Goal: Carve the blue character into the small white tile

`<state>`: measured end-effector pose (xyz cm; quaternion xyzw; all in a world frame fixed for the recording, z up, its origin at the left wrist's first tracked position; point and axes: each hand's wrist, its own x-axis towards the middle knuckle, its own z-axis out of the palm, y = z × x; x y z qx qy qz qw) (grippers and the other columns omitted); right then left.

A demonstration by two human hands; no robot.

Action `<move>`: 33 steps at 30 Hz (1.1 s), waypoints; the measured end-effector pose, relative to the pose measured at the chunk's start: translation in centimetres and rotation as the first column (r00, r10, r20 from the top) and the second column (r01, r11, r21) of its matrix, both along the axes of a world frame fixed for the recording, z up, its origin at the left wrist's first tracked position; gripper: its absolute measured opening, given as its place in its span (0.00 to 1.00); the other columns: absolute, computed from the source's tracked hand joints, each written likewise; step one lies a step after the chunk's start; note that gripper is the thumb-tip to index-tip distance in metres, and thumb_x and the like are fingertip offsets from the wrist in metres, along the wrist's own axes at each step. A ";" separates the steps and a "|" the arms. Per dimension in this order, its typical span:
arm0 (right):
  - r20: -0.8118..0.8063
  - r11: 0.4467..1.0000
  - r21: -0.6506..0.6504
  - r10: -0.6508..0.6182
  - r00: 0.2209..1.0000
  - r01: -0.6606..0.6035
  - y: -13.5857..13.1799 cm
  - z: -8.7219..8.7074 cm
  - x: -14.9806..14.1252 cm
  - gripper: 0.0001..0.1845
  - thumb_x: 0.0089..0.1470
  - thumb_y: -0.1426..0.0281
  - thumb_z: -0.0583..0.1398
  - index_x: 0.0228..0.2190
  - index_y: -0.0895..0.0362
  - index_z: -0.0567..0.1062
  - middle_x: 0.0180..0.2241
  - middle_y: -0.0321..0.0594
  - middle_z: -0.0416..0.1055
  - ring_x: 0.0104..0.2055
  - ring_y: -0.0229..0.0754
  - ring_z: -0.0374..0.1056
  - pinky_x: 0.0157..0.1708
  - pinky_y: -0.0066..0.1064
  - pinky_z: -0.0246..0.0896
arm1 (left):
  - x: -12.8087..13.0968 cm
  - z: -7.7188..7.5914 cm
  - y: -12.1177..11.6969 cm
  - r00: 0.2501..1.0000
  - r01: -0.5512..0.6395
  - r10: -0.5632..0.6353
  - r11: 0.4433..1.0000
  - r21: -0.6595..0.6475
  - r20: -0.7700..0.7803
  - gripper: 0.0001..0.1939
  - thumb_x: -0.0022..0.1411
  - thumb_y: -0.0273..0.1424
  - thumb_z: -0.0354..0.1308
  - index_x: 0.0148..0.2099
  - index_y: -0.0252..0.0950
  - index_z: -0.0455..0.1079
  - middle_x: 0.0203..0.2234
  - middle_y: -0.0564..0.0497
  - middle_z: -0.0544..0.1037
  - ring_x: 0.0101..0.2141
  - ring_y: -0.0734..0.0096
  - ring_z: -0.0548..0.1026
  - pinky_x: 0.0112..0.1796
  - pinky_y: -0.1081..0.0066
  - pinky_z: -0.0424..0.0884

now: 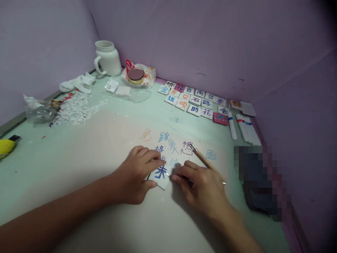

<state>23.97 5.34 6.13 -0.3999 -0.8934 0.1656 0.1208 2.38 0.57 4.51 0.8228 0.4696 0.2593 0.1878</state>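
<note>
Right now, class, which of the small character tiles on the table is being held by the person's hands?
The tile with a blue character, pinned under the left hand; the others lie untouched in rows by the wall.

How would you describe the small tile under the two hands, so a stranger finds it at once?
On the pale green table, near its front edge, the left hand pins a small white square tile. Unlike the tiles grouped by the back wall, it lies alone, with one blue character.
</note>
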 end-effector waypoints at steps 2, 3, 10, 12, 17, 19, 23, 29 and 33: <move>-0.009 0.999 0.032 -0.029 1.000 0.029 -0.4 -0.2 -0.1 0.10 0.56 0.66 0.57 0.27 0.52 0.76 0.23 0.32 0.71 0.21 0.37 0.66 0.21 0.30 0.42 | 0.0 0.0 0.0 1.000 -0.010 0.010 1.000 -0.001 0.009 0.21 0.54 0.26 0.55 0.52 0.35 0.64 0.45 0.42 0.70 0.45 0.54 0.68 0.46 0.52 0.60; -0.015 0.998 0.052 -0.043 0.999 0.044 -0.6 -0.3 -0.1 0.10 0.56 0.66 0.57 0.27 0.53 0.76 0.23 0.32 0.71 0.20 0.37 0.65 0.21 0.30 0.41 | 0.0 0.0 0.0 1.000 -0.014 0.014 1.000 0.000 0.014 0.21 0.53 0.25 0.55 0.51 0.35 0.65 0.45 0.42 0.70 0.45 0.54 0.68 0.47 0.52 0.60; -0.033 0.989 0.129 -0.062 0.998 0.066 -1.2 -0.4 -0.3 0.12 0.56 0.67 0.55 0.24 0.53 0.74 0.22 0.33 0.69 0.18 0.37 0.63 0.20 0.32 0.39 | 0.0 0.1 0.0 1.000 -0.016 0.016 1.000 -0.011 0.020 0.21 0.53 0.25 0.56 0.51 0.35 0.65 0.45 0.43 0.71 0.45 0.55 0.69 0.48 0.53 0.59; -0.031 0.989 0.129 -0.065 0.997 0.068 -1.2 -0.4 -0.3 0.12 0.56 0.67 0.56 0.23 0.53 0.74 0.21 0.32 0.69 0.18 0.36 0.63 0.20 0.32 0.39 | 0.0 0.0 0.0 0.999 -0.017 0.018 1.000 -0.012 0.027 0.21 0.53 0.25 0.56 0.51 0.35 0.65 0.45 0.43 0.71 0.45 0.55 0.69 0.47 0.53 0.59; -0.014 0.989 0.102 -0.106 0.994 0.107 -1.6 -0.4 -0.6 0.11 0.55 0.67 0.56 0.23 0.53 0.73 0.22 0.32 0.69 0.18 0.36 0.62 0.20 0.31 0.37 | 0.1 -0.1 0.0 0.999 -0.028 0.029 1.000 -0.007 0.037 0.21 0.52 0.25 0.57 0.50 0.35 0.65 0.44 0.43 0.71 0.45 0.55 0.69 0.47 0.53 0.59; -0.017 0.987 0.097 -0.129 0.991 0.130 -1.8 -0.5 -0.6 0.11 0.55 0.67 0.56 0.24 0.53 0.73 0.23 0.32 0.70 0.18 0.36 0.62 0.20 0.32 0.37 | 0.1 -0.1 0.0 0.999 -0.040 0.041 0.999 -0.007 0.034 0.21 0.52 0.25 0.58 0.50 0.35 0.65 0.44 0.43 0.71 0.45 0.55 0.69 0.47 0.54 0.59; -0.024 0.987 0.114 -0.114 0.993 0.116 -2.1 -0.9 -0.3 0.11 0.57 0.66 0.55 0.26 0.53 0.73 0.24 0.32 0.70 0.17 0.35 0.61 0.19 0.31 0.37 | 0.2 0.0 -0.1 0.998 -0.053 0.053 0.999 0.000 0.026 0.21 0.51 0.25 0.59 0.49 0.35 0.66 0.43 0.44 0.71 0.43 0.55 0.69 0.47 0.54 0.60; -0.050 0.988 0.090 -0.120 0.992 0.124 -2.3 -0.9 -0.4 0.10 0.56 0.67 0.55 0.25 0.53 0.73 0.24 0.33 0.70 0.17 0.36 0.61 0.20 0.31 0.37 | 0.2 0.0 -0.2 0.999 -0.043 0.042 0.999 0.017 0.029 0.20 0.52 0.25 0.59 0.48 0.34 0.66 0.43 0.43 0.71 0.43 0.56 0.69 0.46 0.55 0.60; -0.079 0.991 0.041 -0.123 0.989 0.126 -2.2 -0.7 -0.5 0.11 0.56 0.67 0.55 0.25 0.54 0.73 0.23 0.34 0.70 0.19 0.37 0.63 0.20 0.30 0.40 | 0.1 0.1 -0.1 0.999 -0.044 0.045 0.999 -0.005 0.028 0.20 0.52 0.25 0.59 0.49 0.35 0.66 0.43 0.43 0.71 0.44 0.55 0.69 0.48 0.54 0.59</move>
